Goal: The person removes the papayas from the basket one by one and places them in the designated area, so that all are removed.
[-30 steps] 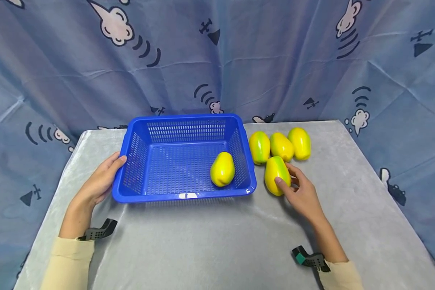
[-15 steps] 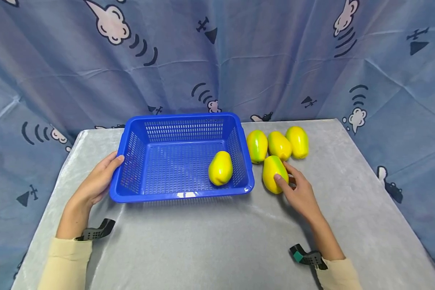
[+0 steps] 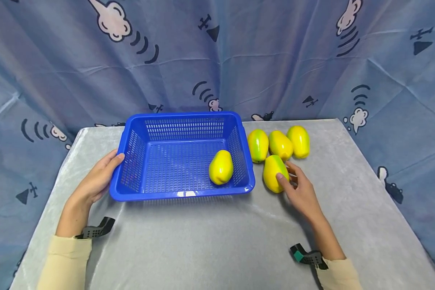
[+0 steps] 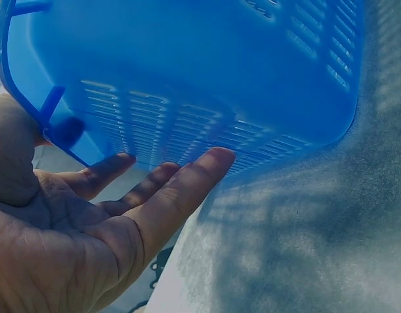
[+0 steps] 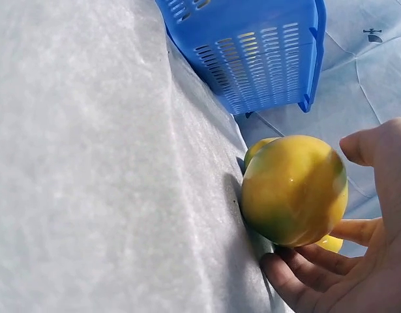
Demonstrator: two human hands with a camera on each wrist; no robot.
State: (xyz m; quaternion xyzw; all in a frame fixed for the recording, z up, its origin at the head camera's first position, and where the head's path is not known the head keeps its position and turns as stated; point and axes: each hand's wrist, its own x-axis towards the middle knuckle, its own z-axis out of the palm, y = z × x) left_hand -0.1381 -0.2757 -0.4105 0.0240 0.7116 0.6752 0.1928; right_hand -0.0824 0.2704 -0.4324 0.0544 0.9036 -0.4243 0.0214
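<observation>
A blue plastic basket (image 3: 185,169) with slotted walls stands left of centre, one yellow papaya (image 3: 221,167) lying in its right part. My left hand (image 3: 99,177) holds the basket's left side, thumb over the rim and fingers along the outer wall, as the left wrist view shows. To the right of the basket, my right hand (image 3: 301,193) has thumb and fingers around a yellow-green papaya (image 3: 273,174). In the right wrist view this papaya (image 5: 291,192) sits low at the table surface, with fingers (image 5: 311,267) at its underside and the thumb at its upper edge.
Behind the held papaya lie three more: one greenish-yellow papaya (image 3: 258,146) beside the basket, a middle papaya (image 3: 280,145) and a right-hand papaya (image 3: 299,141). They rest on a grey cloth-covered table (image 3: 195,241). A patterned blue curtain (image 3: 257,60) hangs behind the table's far edge.
</observation>
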